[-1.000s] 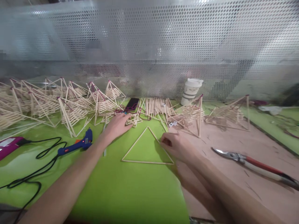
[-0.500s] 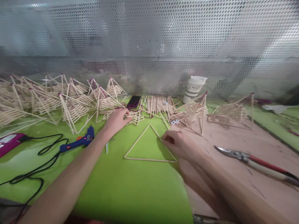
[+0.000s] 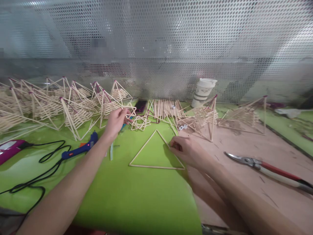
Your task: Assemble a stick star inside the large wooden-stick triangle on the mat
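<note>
My left hand (image 3: 116, 122) pinches a small triangle of thin wooden sticks (image 3: 131, 112), raised slightly above a pile of similar small stick triangles (image 3: 141, 123). A larger triangle of wooden sticks (image 3: 156, 167) lies flat on the green surface, its point facing away from me. At its right side, my right hand (image 3: 184, 147) is closed with curled fingers on the stick; the fingertips are partly hidden.
Several stick pyramids (image 3: 73, 114) crowd the left back. A blue glue gun (image 3: 80, 150) and its cable lie at left. Loose sticks (image 3: 167, 109) and a white cup (image 3: 202, 93) stand before the perforated metal panel (image 3: 156, 42). Pruning shears (image 3: 266, 169) lie on a board at right.
My left hand has drawn back slightly from the pile and up, now with a small stick triangle in its fingers. The right hand and the larger triangle have stayed put.
</note>
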Tool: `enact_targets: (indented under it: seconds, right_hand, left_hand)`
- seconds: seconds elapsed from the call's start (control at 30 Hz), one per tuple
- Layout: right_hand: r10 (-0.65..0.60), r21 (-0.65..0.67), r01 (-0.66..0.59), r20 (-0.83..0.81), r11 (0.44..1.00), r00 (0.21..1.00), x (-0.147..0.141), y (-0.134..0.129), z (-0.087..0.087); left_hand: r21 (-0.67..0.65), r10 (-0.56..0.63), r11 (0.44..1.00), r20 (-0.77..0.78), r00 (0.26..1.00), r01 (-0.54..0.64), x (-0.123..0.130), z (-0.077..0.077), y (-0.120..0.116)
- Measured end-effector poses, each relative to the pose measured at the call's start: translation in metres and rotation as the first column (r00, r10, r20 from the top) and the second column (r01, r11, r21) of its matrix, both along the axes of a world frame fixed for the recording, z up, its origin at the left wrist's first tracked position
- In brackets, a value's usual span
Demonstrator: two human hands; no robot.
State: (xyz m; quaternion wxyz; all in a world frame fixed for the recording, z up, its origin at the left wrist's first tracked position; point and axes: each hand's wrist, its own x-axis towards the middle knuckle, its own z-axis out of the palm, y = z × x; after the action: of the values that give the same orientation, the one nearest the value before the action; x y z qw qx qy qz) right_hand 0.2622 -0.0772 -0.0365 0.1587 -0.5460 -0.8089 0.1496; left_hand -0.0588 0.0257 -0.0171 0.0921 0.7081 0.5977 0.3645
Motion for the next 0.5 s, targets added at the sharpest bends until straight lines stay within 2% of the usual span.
enact_targets:
  seconds: [0.1, 0.2, 0.3, 0.5]
  right_hand:
    - [-0.012, -0.03, 0.011, -0.019, 0.999, 1.0, 0.0, 0.0, -0.001]
    - [-0.013, -0.058, 0.01, -0.036, 0.998, 0.999, -0.001, -0.001, 0.0]
    - [-0.001, -0.035, 0.0, -0.028, 0.999, 1.0, -0.002, -0.002, 0.003]
    - [-0.004, -0.03, 0.004, 0.013, 1.0, 1.0, -0.004, -0.003, 0.008]
  left_hand:
    - [0.02, 0.07, 0.997, -0.027, 0.997, -0.069, -0.004, 0.002, -0.002]
    - [0.063, 0.18, 0.983, -0.149, 0.972, -0.172, -0.011, 0.01, -0.008]
    - [0.11, 0.286, 0.958, -0.289, 0.914, -0.265, -0.013, 0.018, -0.014]
    - [0.08, 0.31, 0.947, -0.47, 0.826, -0.31, -0.006, 0.02, -0.014]
